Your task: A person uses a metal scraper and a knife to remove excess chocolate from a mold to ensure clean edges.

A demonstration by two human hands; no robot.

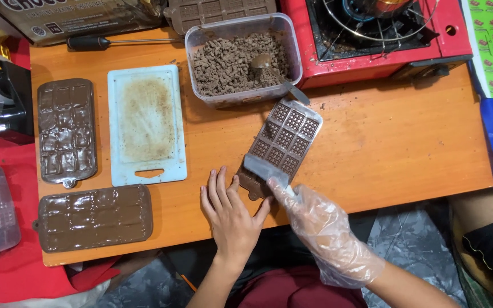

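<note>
- The left hand [230, 214] lies flat on the orange tabletop [383, 148], its fingers touching the near end of a brown chocolate mould [252, 183].
- The right hand [320, 228], in a clear plastic glove, grips a clear mould [283, 138] by its near edge, tilted over the brown one.
- Behind it stands a clear tub [241, 60] of chocolate crumbs with a spoon [275, 74] in it.
- A white cutting board [146, 122] lies to the left, beside two filled chocolate moulds [67, 131] [92, 217].
- A red gas stove [372, 37] sits at the back right.
- A tape dispenser [1, 94] stands at the left edge.
</note>
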